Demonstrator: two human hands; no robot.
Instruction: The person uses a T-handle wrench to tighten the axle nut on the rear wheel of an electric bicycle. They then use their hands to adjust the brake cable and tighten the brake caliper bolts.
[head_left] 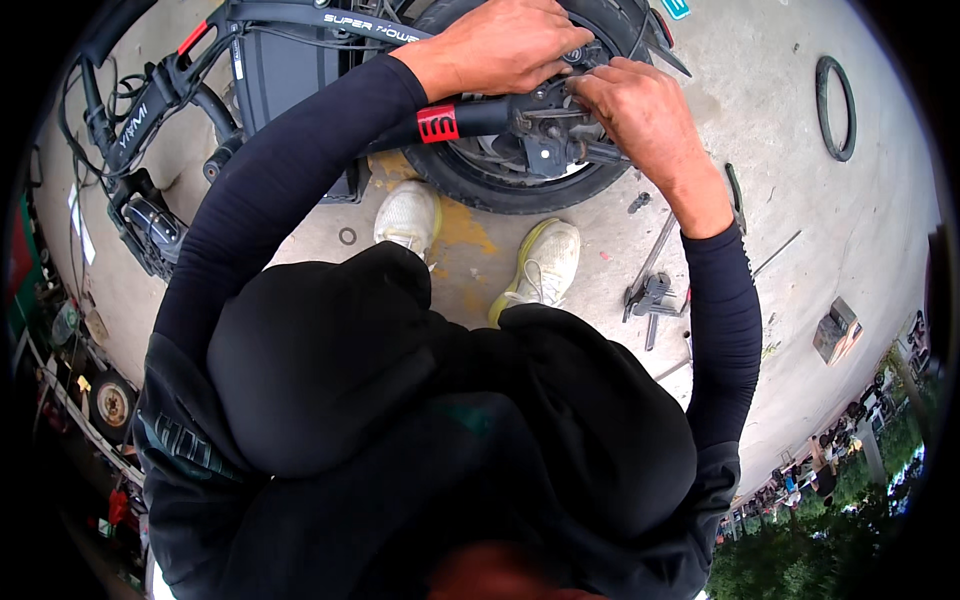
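An electric bike with a dark frame [365,27] fills the upper left, right in front of my shoes. Its wheel with a black tyre [490,195] sits at the top middle, and a dark frame arm with a red band [437,124] runs to the metal bracket [545,158] at the hub. My left hand [500,52] reaches over the wheel, fingers bent and pressed together near the bracket. From the other side my right hand [645,112] pinches at the same spot with thumb and forefinger. Whatever lies between the fingertips is too small or hidden to name.
Right of the wheel, several metal tools lie on the concrete, including a dark clamp-like one [652,294]. Farther right are a black rubber loop [848,108] and a small box [838,332]. A small ring [347,236] lies near my left shoe [408,215]. A spare wheel [112,405] stands far left.
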